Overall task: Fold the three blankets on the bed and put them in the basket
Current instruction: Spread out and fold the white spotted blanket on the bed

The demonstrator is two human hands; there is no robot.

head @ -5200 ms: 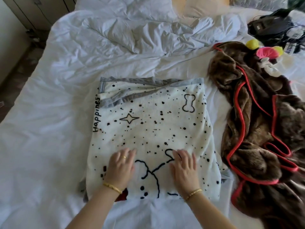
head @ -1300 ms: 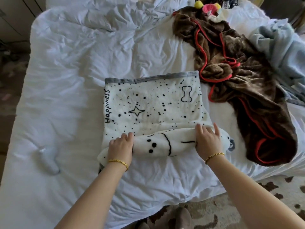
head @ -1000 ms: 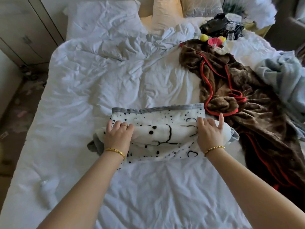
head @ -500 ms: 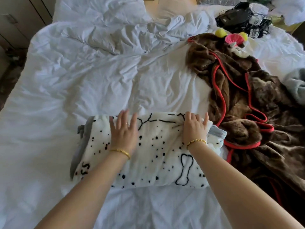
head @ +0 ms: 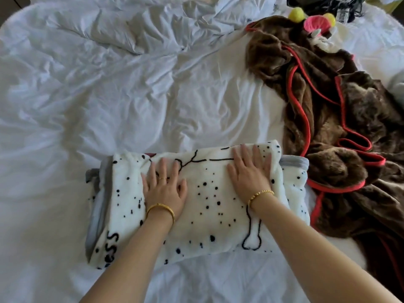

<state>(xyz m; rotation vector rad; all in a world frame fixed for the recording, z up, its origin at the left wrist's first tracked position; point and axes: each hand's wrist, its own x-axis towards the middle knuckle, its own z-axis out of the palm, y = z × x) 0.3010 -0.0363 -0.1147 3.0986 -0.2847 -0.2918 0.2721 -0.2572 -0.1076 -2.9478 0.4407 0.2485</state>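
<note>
A white blanket with black spots and a bone drawing lies folded into a long thick bundle across the near part of the bed, grey trim showing at both ends. My left hand presses flat on its left half, fingers spread. Flat on the right half lies my right hand, fingertips near the far fold. A brown furry blanket with red edging lies crumpled to the right. A sliver of a pale blue blanket shows at the right edge. No basket is in view.
The white bed sheet is wrinkled, with a bunched white duvet at the far side. A pink and yellow toy and dark gear sit at the far right corner.
The spotted blanket was rolled up from the near edge into a thick bundle. Since half a second ago both hands have flattened on top of it, fingers spread.
</note>
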